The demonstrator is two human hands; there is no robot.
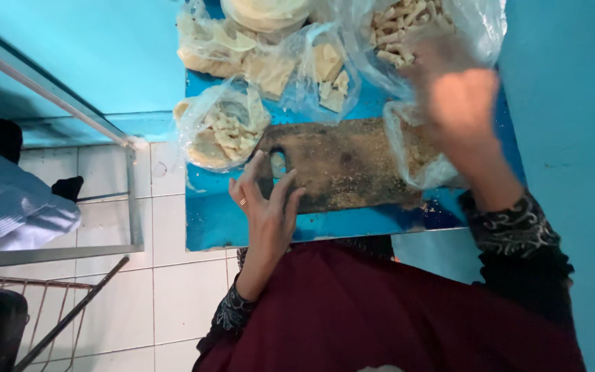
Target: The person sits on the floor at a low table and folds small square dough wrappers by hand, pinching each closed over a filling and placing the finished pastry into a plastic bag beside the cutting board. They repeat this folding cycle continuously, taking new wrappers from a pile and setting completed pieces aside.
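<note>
A dark wooden cutting board (349,165) dusted with crumbs lies on a blue table (222,220). My left hand (266,203) rests with spread fingers on the board's near left end, by its handle hole, a ring on one finger. My right hand (459,96) is blurred and raised over the board's right end, at a clear plastic bag (414,155) of pale crumbs; whether it grips the bag I cannot tell. I wear a dark red garment with black patterned sleeves.
Several clear bags of pale food pieces crowd the far side of the table: one at the left (222,127), one in the middle (325,72), one of stick-shaped pieces (408,24). A turquoise wall (573,138) stands at right. White tiled floor, a metal rail (56,100) and another person's sleeve (15,207) at left.
</note>
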